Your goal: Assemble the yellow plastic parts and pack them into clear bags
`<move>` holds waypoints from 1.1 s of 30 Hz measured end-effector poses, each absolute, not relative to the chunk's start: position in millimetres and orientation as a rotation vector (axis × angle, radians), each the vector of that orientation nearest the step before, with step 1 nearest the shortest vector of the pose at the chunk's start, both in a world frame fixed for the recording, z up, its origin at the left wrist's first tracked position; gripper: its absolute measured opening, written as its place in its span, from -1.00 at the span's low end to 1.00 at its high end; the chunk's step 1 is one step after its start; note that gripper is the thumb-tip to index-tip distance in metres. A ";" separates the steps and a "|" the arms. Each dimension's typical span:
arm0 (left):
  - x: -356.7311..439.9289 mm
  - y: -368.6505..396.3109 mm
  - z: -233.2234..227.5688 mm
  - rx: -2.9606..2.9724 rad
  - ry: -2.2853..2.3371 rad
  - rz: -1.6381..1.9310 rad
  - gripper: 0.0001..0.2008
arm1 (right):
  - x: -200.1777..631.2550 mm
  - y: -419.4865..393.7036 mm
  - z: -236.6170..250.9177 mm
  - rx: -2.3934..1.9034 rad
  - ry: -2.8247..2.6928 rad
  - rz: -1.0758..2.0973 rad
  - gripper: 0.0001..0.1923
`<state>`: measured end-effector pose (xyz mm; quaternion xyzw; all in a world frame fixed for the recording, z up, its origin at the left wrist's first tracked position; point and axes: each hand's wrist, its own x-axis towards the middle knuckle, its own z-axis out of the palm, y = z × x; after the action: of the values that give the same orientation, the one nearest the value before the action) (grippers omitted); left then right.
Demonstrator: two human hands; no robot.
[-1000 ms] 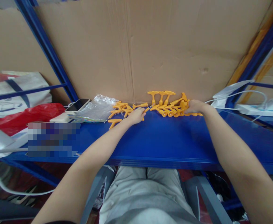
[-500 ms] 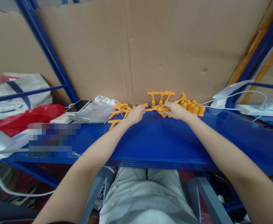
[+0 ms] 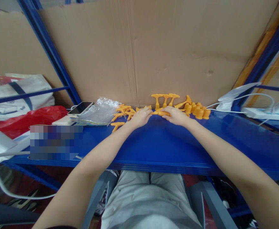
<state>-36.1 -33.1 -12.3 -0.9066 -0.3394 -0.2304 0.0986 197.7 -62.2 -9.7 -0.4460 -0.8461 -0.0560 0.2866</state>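
My left hand (image 3: pixel 140 118) is closed on one end of a yellow T-shaped piece (image 3: pixel 156 113), whose threaded-looking shaft points right. My right hand (image 3: pixel 177 116) pinches a yellow sleeve (image 3: pixel 163 113) at the other end of that shaft. The two parts lie in line and meet between my hands, just above the blue shelf; how deep one sits in the other I cannot tell. Behind them, several yellow T-shaped pieces (image 3: pixel 165 99) stand against the cardboard. Several yellow cylindrical sleeves (image 3: pixel 199 111) are grouped right of my right hand. More yellow T-shaped pieces with small metal chains (image 3: pixel 117 126) lie left.
The blue shelf (image 3: pixel 163 143) runs beneath my hands, with a cardboard wall (image 3: pixel 177 47) behind. On the left are a clear plastic bag (image 3: pixel 100 111), a phone (image 3: pixel 80 108) and a red bag (image 3: pixel 34 119). A white power strip (image 3: pixel 268 113) with cables sits at the right.
My hands have drawn closer, the left moving slightly right. The gap with the thin shaft and small chain between them has narrowed, and the yellow parts now line up.
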 end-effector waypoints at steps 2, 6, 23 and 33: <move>-36.8 -31.4 -12.5 -2.691 -0.972 -0.702 -0.78 | 196.5 -62.0 -10.0 -1.161 -2.250 -0.129 -0.70; -37.6 -26.8 -13.9 -2.699 -0.964 -0.711 -0.79 | 197.8 -61.6 -6.2 -1.149 -2.209 -0.072 -0.72; -42.0 -17.4 -17.8 -2.703 -0.910 -0.812 -0.77 | 200.9 -80.6 11.9 -1.328 -1.757 0.965 -0.69; -43.3 -19.4 -14.5 -2.681 -0.959 -0.786 -0.77 | 197.6 -77.9 7.3 -1.307 -1.717 0.938 -0.72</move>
<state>-43.3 -19.4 -14.5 -0.9036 -0.3233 -0.2651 0.0937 197.6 -77.9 7.3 -0.5128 -0.6737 0.3680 0.3842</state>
